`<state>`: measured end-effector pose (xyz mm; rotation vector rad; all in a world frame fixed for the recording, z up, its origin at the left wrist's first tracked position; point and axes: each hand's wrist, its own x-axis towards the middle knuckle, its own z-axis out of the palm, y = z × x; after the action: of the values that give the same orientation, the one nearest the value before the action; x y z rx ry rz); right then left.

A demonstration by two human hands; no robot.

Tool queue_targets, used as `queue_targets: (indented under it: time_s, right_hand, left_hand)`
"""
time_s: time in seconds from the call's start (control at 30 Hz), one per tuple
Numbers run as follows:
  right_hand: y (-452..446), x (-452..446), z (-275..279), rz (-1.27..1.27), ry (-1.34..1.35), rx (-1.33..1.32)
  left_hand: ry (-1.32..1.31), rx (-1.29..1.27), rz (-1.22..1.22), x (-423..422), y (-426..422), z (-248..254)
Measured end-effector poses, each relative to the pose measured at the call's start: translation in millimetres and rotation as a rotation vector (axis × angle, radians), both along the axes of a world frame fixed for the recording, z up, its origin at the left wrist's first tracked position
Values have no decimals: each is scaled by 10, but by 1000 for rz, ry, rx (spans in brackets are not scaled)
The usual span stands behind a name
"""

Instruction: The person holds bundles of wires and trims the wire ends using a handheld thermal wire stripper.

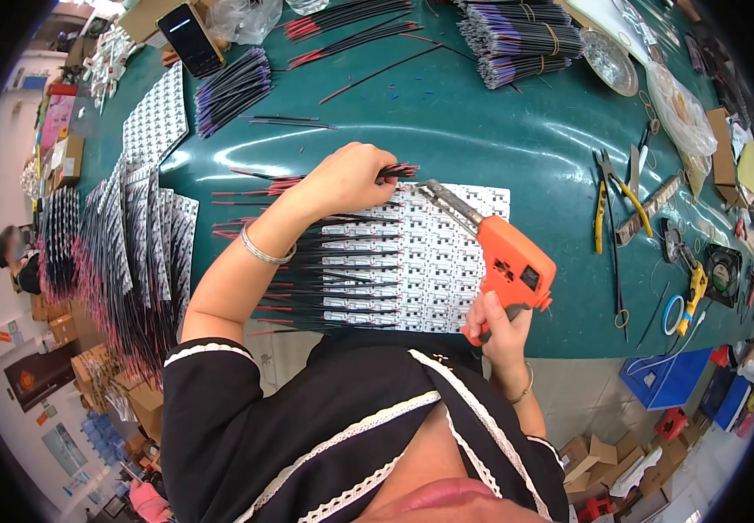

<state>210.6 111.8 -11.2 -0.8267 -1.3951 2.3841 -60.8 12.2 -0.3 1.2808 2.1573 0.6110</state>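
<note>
My left hand [351, 179] is closed around a small bunch of black wires with red ends [405, 171], above the top edge of a white circuit panel [446, 270]. In my right hand [500, 329] is an orange soldering gun [516, 257], gripped by its handle, its metal tip pointing up and left toward the wires. Whether the tip touches anything I cannot tell. Rows of black wires [359, 288] run leftward from the left half of the panel. More loose red-tipped wires [255, 193] lie beneath and beside my left forearm.
Wired panels [146, 235] hang over the table's left edge. Wire bundles [233, 91] and a phone [189, 42] lie at the back left, larger bundles [520, 39] and a metal dish [609, 61] at the back right. Pliers [625, 192], a fan [723, 275] and tape [673, 314] lie on the right.
</note>
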Motion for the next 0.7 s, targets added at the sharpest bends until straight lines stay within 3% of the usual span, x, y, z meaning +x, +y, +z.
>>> queue_targets:
  time_s: [0.27, 0.4, 0.53, 0.7]
  right_hand:
    - [61, 151, -4, -81, 74, -15]
    - [33, 251, 12, -108, 69, 20]
    - [17, 386, 47, -112, 71, 33]
    - [-40, 541, 66, -145, 109, 52]
  left_hand:
    - [-50, 87, -52, -7, -109, -46]
    - [-58, 154, 80, 0, -226, -141]
    - [216, 404, 69, -24, -238, -123]
    - [427, 530, 100, 87, -226, 526]
